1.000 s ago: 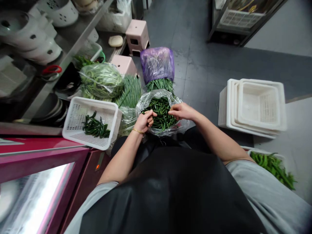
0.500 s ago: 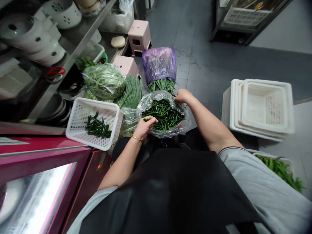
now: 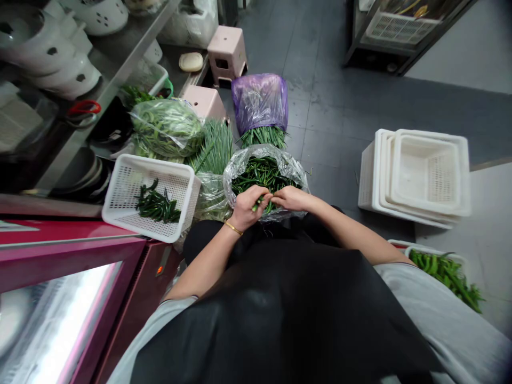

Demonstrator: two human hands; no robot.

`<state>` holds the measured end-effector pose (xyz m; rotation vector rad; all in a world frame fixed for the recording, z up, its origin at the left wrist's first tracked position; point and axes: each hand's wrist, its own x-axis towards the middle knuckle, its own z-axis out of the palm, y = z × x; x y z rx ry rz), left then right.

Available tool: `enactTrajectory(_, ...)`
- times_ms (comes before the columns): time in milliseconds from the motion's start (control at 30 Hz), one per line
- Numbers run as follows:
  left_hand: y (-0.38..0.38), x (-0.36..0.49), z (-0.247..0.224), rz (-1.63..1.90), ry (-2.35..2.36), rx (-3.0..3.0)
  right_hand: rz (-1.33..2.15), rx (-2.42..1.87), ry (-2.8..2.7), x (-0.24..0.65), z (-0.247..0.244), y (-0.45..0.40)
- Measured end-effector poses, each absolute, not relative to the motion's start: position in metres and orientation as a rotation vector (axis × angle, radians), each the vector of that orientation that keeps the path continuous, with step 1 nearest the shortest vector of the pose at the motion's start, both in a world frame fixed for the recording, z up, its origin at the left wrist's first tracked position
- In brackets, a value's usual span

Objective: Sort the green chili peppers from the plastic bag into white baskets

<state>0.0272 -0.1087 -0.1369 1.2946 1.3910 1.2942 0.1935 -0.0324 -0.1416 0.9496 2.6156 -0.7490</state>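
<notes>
My left hand (image 3: 248, 208), with a gold bracelet at the wrist, is closed around green chili peppers (image 3: 256, 206); their ends poke out of the fingers. Its fingertips meet those of my right hand (image 3: 293, 198), which is pinched; whatever lies between its fingers is too small to make out. Both hands are over the near side of a clear plastic bag (image 3: 296, 169), open at the top and full of dark green chilies (image 3: 262, 169). To the left, a white perforated basket (image 3: 187, 178) holds a small heap of chilies (image 3: 159, 205).
Beyond the bag lie greens in a purple mesh bag (image 3: 260, 101). Bagged green vegetables (image 3: 166, 125) and pink stools (image 3: 227, 48) stand at left. Stacked white baskets (image 3: 430, 173) are at right, near a basket of green peppers (image 3: 444, 274). A red-framed cabinet (image 3: 76, 261) is close at left.
My right hand has left the bag's far right rim and come in to meet my left hand. The left hand has moved slightly right, still holding chilies. The view has shifted a little.
</notes>
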Motion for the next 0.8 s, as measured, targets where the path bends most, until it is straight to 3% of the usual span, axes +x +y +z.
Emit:
enactTrajectory(133,-0.104,0.005,-0.141,1.369,1.350,0.845,-0.428,1.235,2.430,0.191,-0.164,-0.029)
enactTrajectory(333,-0.104,0.013,-0.164,1.024,1.197,0.573,-0.407,1.253,2.424,0.184,-0.161,-0.038)
enactTrajectory(567,-0.088,0.033,-0.182,0.942,1.077,0.340,-0.487,0.797,2.834,0.194,-0.140,-0.055)
enactTrajectory(800,-0.105,-0.014,-0.179,1.146,1.058,0.252,-0.373,0.661,2.788,0.205,-0.180,-0.052)
